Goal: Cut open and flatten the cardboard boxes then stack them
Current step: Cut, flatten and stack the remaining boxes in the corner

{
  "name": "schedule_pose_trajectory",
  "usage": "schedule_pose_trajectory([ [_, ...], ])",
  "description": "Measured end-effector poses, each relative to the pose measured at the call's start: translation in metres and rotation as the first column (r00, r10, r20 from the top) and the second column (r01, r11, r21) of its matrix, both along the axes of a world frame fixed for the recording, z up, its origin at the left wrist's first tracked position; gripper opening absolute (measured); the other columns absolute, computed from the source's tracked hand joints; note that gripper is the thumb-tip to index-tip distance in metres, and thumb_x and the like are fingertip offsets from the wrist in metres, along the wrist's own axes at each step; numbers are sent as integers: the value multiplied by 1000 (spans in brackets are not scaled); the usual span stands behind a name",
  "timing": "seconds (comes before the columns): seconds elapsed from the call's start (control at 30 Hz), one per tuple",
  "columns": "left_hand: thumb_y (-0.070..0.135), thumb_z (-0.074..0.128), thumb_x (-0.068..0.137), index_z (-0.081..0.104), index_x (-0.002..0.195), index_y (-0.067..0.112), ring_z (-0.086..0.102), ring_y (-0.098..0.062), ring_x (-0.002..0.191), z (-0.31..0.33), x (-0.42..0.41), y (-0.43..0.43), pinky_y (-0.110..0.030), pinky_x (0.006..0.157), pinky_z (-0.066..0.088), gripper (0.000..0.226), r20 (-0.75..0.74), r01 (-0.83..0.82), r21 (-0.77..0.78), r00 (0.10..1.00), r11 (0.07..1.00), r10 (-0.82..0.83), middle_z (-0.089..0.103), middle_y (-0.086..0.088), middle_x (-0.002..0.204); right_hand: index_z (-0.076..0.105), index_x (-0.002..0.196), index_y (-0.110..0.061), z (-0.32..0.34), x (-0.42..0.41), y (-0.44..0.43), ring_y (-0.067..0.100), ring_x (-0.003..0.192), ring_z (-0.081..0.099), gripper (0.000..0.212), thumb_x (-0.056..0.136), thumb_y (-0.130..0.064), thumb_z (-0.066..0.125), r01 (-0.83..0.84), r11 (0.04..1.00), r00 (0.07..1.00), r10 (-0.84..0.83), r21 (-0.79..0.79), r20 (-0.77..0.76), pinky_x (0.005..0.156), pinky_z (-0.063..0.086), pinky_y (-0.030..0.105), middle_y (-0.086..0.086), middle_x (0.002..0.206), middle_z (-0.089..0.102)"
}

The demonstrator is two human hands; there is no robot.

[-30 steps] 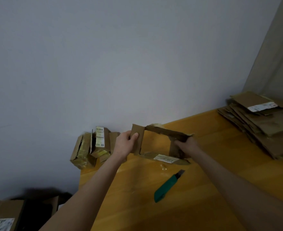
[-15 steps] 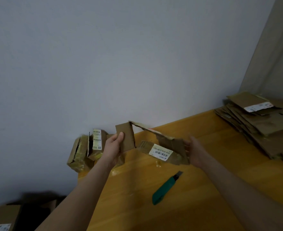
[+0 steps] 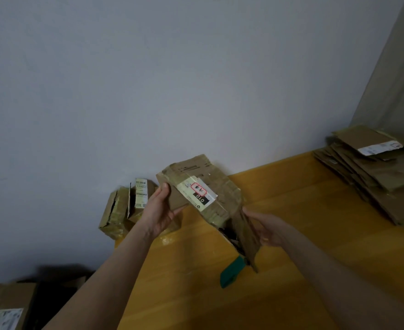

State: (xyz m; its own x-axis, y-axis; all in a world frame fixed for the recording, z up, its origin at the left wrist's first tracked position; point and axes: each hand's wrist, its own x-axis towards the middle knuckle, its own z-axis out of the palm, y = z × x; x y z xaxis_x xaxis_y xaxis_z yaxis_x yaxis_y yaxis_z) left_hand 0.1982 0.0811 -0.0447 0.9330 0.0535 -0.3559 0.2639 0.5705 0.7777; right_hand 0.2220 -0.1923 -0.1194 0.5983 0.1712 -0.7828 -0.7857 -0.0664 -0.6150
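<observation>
Flattened box point(image 3: 228, 186) (label point(image 3: 199, 195) up) gripped between left hand point(image 3: 159, 210) and right hand point(image 3: 265, 228)

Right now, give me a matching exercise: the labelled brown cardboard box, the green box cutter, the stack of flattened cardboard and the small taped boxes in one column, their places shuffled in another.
1. labelled brown cardboard box
2. green plastic box cutter
3. stack of flattened brown cardboard
4. small tape-wrapped cardboard boxes

A. far right of the yellow wooden table
B. table's far left corner, by the grey wall
C. held up by the left hand and right hand
D. on the table, partly hidden behind the held box

Pairs: 1-C, 2-D, 3-A, 4-B.
</observation>
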Motion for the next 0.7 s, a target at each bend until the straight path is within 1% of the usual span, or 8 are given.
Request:
schedule_pose_trajectory([
  [0.1,21,36,104,51,131,9,69,-32,98,-6,0,10,-39,64,60,34,0,44,52,999,998,-44,67,-19,115,67,103,-10,8,7,9,18,86,63,47,70,-40,80,-58,997,991,63,-42,117,54,55,26,2,96,67],
  [0.13,23,35,104,50,135,8,69,-32,99,-6,-1,14,-40,66,60,37,-8,60,69,998,996,-60,67,-19,117,66,108,-10,9,10,12,20,89,64,45,75,-38,78,-68,996,981,76,-55,176,62,57,29,3,100,68],
  [0.2,41,31,103,52,134,11,69,-31,100,-4,-2,26,-44,72,58,48,-39,124,110,992,986,-120,68,-17,114,62,120,-9,7,16,17,22,100,63,44,84,-34,72,-54,992,951,85,-112,297,81,55,36,7,113,66],
  [0.27,65,28,93,58,126,17,68,-32,99,1,-4,44,-46,80,55,66,-95,213,240,976,947,-196,70,-17,108,67,107,-12,9,21,18,19,92,65,27,88,-30,67,-51,979,912,127,-200,391,73,52,33,7,107,70],
  [0.43,45,69,76,66,106,11,72,-20,73,11,-7,63,-28,60,56,46,-289,416,695,908,586,-302,75,-5,88,64,82,-16,16,39,24,15,80,65,14,89,-28,66,-160,890,805,367,-426,465,60,49,27,1,86,67],
  [0.5,26,70,83,67,103,10,72,-22,74,-1,-7,59,-31,61,57,25,-263,325,746,946,582,-191,74,-9,90,65,92,-13,14,44,32,25,98,60,19,89,-32,65,-156,808,734,480,-568,482,79,51,36,6,99,64],
  [0.6,14,62,92,64,104,9,68,-24,78,-28,-14,53,-35,67,56,14,-160,79,769,985,635,71,70,-11,93,47,135,-23,9,41,44,31,130,35,52,88,-39,63,-73,694,698,548,-716,460,105,36,45,8,137,39],
  [0.7,16,60,94,60,116,9,62,-21,83,-51,-29,58,-35,71,52,23,-96,-82,806,959,587,266,65,-7,95,43,137,-26,-2,26,42,26,129,35,45,94,-35,55,-11,593,719,565,-805,405,105,37,41,5,141,37],
])
